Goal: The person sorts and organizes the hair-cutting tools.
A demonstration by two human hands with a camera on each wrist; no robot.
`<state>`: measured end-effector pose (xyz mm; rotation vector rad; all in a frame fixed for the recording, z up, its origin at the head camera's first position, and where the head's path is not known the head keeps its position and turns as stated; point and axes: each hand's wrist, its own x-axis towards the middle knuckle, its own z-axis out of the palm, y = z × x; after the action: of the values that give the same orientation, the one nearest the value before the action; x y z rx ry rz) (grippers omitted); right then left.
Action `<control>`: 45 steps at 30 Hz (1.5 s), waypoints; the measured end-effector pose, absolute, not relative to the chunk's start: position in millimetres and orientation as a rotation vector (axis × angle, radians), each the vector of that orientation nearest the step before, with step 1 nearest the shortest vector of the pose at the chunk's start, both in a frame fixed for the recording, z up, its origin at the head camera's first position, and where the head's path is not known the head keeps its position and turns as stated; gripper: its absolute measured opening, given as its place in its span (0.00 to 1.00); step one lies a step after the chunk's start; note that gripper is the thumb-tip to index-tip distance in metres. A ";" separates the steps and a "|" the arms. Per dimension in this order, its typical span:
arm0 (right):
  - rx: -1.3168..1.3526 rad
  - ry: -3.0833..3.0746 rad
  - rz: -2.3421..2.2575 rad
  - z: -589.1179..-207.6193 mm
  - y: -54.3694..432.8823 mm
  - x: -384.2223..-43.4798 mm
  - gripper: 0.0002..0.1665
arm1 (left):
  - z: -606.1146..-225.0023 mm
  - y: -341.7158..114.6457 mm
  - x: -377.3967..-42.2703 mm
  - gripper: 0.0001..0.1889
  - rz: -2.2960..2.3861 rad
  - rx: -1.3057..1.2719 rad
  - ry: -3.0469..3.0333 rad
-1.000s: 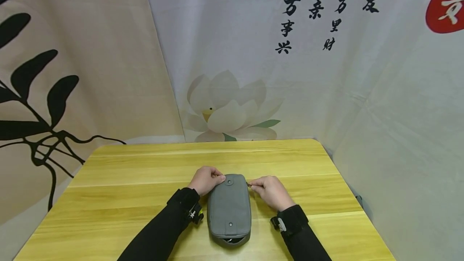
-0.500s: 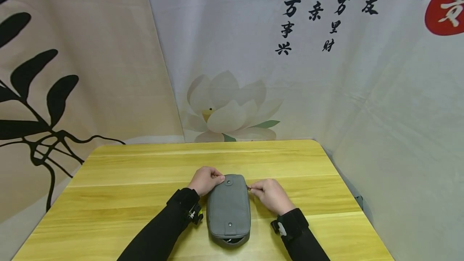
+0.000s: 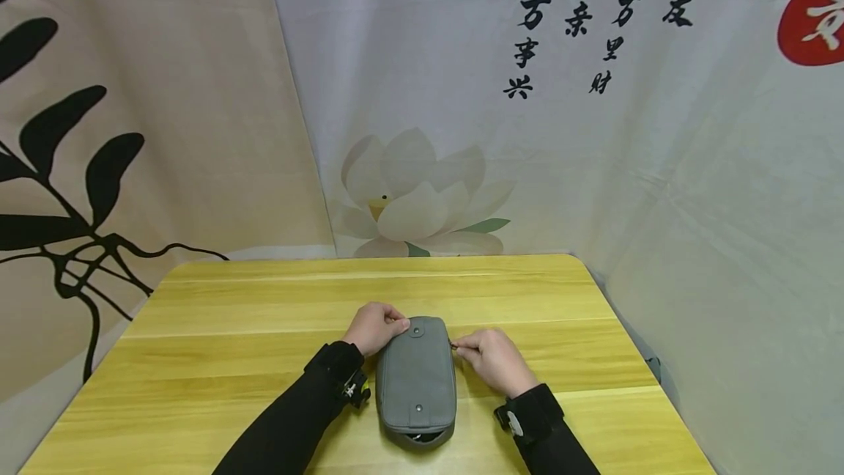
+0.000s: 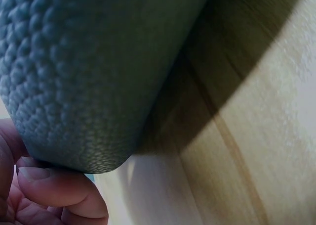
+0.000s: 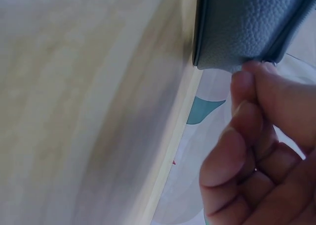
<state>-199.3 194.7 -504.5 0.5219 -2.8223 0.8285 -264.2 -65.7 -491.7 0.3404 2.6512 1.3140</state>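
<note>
A grey pebbled-leather zip pouch (image 3: 417, 376) lies flat on the wooden table, with two snap studs on its top face. There is a dark gap at its near end. My left hand (image 3: 374, 327) pinches the pouch's far left corner between thumb and fingers. On the far right side, the thumb and forefinger of my right hand (image 3: 494, 359) pinch a small zipper pull (image 3: 453, 346). In the right wrist view, most of the pull is hidden by the fingertips beside the pouch's side wall (image 5: 242, 29). The left wrist view has the pouch's left side (image 4: 84, 81) close up.
The yellow wood-grain table (image 3: 264, 314) extends around the pouch on all sides. Behind its far edge hangs a printed cloth backdrop (image 3: 422, 79) with a lotus, dark leaves and writing. Each forearm wears a black sleeve and a wrist camera.
My right hand has moved slightly along the pouch's right side toward the near end, with the zipper pull. The left hand and the pouch stay in place.
</note>
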 end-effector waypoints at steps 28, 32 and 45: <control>0.553 -2.798 0.762 -506.4 189.7 -180.6 0.08 | -496.3 -68.5 -268.1 0.07 1.297 0.326 2.667; 0.555 -2.786 0.760 -505.6 189.3 -177.7 0.09 | -496.1 -68.7 -268.4 0.07 1.297 0.326 2.668; 0.573 -2.755 0.737 -504.7 189.1 -169.4 0.08 | -496.5 -68.0 -266.2 0.07 1.317 0.333 2.650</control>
<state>-169.4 189.1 -504.7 0.5730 -2.7549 0.7371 -266.2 -68.0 -496.5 0.3327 2.6504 1.3165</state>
